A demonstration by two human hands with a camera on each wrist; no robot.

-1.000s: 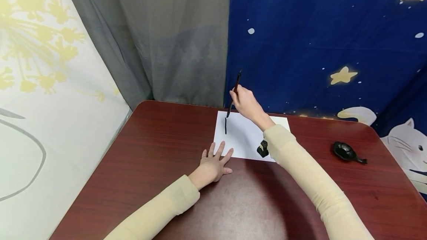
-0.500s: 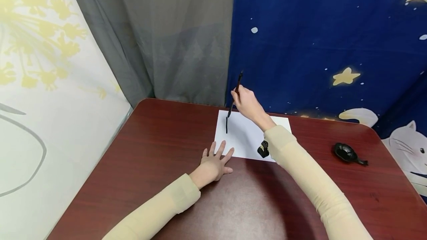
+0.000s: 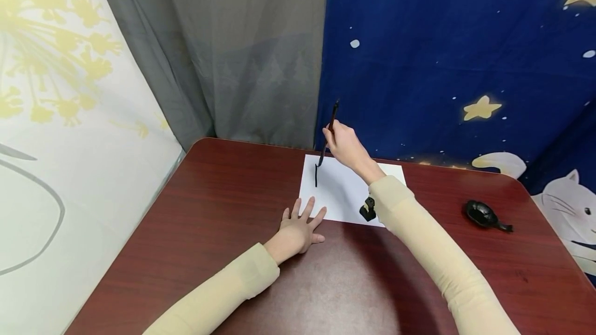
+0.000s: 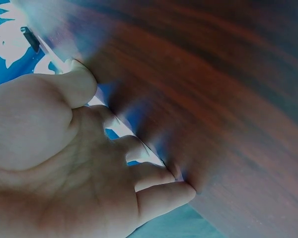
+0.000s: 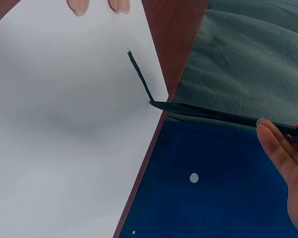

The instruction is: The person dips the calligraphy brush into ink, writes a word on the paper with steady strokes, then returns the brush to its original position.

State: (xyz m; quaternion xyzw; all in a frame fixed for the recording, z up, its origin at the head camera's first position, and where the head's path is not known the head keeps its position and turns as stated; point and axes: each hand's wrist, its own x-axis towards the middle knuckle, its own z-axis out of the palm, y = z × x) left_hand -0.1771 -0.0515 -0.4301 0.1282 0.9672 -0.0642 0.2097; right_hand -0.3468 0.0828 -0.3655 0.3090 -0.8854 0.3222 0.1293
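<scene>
Here's the brush, tip touching the paper at the far left, by the stroke's far end. Probably light, stiff-handled, soft-tipped; best held mid-handle. My right hand pinches it, slanted; my left hand spreads wide over the near edge.

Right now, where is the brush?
In the head view, the brush is held in the right hand, its tip near the far left corner of the white paper, at the top of the black stroke.

The paper is white, the table red-brown, the blue curtain starred
</scene>
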